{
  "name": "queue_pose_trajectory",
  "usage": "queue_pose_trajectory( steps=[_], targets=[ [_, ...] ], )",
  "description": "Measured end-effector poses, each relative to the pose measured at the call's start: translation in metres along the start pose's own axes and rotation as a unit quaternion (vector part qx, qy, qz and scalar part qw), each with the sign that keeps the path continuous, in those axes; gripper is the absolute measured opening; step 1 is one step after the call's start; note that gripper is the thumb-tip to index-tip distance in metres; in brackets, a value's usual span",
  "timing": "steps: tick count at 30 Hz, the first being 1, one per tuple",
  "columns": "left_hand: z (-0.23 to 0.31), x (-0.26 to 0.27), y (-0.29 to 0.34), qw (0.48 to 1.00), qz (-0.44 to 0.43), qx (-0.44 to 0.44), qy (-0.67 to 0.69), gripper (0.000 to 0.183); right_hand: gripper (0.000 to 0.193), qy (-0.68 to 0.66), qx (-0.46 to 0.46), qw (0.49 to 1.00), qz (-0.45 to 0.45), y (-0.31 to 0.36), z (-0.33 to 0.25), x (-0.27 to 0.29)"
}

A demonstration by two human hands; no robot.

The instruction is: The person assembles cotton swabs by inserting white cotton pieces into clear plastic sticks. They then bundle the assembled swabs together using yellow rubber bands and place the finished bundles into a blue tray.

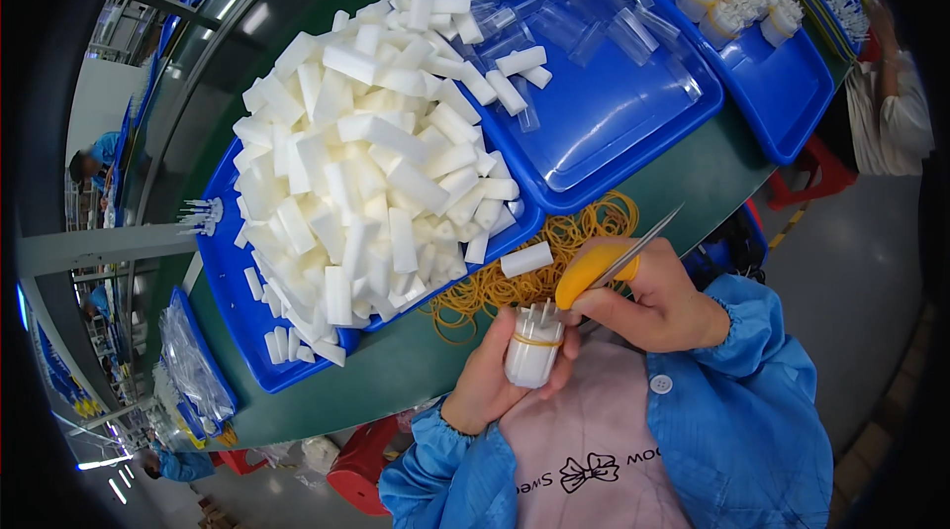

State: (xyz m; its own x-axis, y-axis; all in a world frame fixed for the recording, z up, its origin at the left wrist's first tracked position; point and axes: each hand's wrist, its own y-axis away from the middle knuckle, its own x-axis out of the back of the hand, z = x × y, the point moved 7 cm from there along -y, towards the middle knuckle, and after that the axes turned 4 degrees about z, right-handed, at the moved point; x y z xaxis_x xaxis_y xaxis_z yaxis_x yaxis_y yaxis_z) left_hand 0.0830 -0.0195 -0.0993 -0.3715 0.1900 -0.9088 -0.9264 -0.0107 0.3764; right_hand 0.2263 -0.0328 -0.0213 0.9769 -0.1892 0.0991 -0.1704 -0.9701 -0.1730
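Observation:
Low in the middle, my left hand (482, 378) is closed around a small banded bundle (534, 356). It has a clear sleeve, a white body, a yellow rubber band around it and several thin white prongs sticking up. Just above and right of it, my right hand (658, 301) grips a slim pointed metal tool (633, 250) that looks like tweezers, its tip aimed up and away. Yellow material (584, 274) covers part of the fingers or the tool there; I cannot tell which. Beside the hands, a white foam cylinder (526, 260) lies on a heap of yellow rubber bands (475, 301).
A blue tray (237, 316) heaped with white foam pieces (371, 153) is at left. Clear plastic sleeves (633, 34) lie in the middle blue tray (633, 148). Finished-looking bundles (708, 4) fill part of another blue tray (782, 108). A red stool (361, 470) stands below the green table (327, 420).

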Motion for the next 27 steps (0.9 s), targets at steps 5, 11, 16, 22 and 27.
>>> queue_pose_trajectory(
  steps=[5,11,16,22,27],
  targets=[
    [0.002,-0.003,0.001,0.995,0.041,-0.018,-0.087,0.068,0.015,-0.195,-0.084,0.976,0.056,0.006,0.011,0.011],
    [0.002,-0.008,-0.002,0.998,0.011,-0.022,-0.059,0.069,0.017,-0.232,-0.128,0.963,0.043,0.01,0.022,0.01],
    [0.001,-0.007,-0.001,0.995,-0.011,-0.024,-0.093,0.069,0.018,-0.257,-0.148,0.955,0.026,0.011,0.026,0.003],
    [-0.006,-0.01,0.004,0.997,-0.038,0.018,-0.058,0.071,0.014,-0.235,-0.173,0.956,-0.024,0.014,0.017,-0.002],
    [0.0,-0.011,0.002,0.999,-0.026,-0.021,-0.027,0.071,0.011,0.028,-0.008,0.995,0.096,0.011,-0.013,0.02]
  ],
)
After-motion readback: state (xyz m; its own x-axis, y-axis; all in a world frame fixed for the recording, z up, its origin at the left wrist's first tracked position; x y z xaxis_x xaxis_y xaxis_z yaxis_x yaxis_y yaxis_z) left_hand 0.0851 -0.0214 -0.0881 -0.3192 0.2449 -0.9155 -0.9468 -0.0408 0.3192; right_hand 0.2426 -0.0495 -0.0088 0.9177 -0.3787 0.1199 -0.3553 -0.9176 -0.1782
